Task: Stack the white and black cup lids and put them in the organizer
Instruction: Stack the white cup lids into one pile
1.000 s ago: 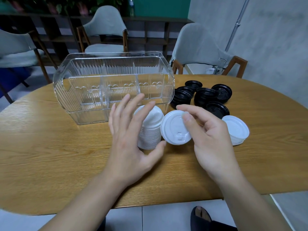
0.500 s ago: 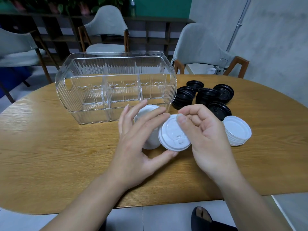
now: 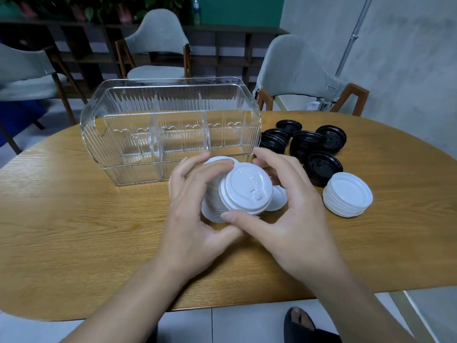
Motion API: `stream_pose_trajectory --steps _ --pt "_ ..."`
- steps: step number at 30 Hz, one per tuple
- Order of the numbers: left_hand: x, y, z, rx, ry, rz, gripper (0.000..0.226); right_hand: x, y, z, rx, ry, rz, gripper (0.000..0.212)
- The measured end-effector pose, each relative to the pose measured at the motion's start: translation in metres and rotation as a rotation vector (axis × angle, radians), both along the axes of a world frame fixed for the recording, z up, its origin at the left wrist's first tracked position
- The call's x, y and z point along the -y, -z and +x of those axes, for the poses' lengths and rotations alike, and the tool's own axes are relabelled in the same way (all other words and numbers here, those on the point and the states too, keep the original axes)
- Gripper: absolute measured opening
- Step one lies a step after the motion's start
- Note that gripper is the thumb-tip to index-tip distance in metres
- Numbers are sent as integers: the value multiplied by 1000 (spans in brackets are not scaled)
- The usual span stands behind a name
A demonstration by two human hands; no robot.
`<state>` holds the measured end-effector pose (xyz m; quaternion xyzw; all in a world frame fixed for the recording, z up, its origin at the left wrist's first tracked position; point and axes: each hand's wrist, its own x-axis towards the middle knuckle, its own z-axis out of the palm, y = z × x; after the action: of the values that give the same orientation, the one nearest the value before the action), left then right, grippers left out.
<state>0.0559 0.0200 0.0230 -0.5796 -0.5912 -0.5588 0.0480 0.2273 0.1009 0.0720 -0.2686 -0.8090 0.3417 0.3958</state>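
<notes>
Our left hand (image 3: 190,216) curls around a tall stack of white plastic cup lids (image 3: 217,194), steadying it, while our right hand (image 3: 286,209) pinches one white lid (image 3: 247,186), tilted to seat it on top.

White lid stack (image 3: 214,201) — half hidden behind hands.

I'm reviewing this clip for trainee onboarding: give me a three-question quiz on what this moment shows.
1. True or false: the clear organizer already holds lids.
2. Which colour are the lids lying loose to the right of the organizer? A white, B black, C green.
3. What do the left hand and right hand hold together?

Key:
1. False; its compartments look empty.
2. B; the black lids lie there, with a short white stack nearer the table edge.
3. A tilted white lid stack, gripped from both sides.
</notes>
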Motion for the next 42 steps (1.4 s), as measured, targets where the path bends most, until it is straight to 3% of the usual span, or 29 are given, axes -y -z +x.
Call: stream_pose_trajectory --steps 5,9,11,24,35,42 --pt "-1 -2 -3 18 -26 -77 87 -5 1 -1 -65 34 -82 84" --pt "-5 2 -13 270 -31 -217 116 -11 3 -4 -98 47 -140 57" --pt "-5 4 -17 340 11 -243 121 -13 4 -7 -75 44 -155 54" --pt "-3 -2 -11 335 165 -327 101 -20 12 -21 40 -109 -60 47" --pt "-3 -2 -10 335 195 -308 99 -27 13 -13 -33 -185 -188 51" --pt "-3 -2 -9 338 149 -332 104 -18 12 -17 -13 -51 -151 52"
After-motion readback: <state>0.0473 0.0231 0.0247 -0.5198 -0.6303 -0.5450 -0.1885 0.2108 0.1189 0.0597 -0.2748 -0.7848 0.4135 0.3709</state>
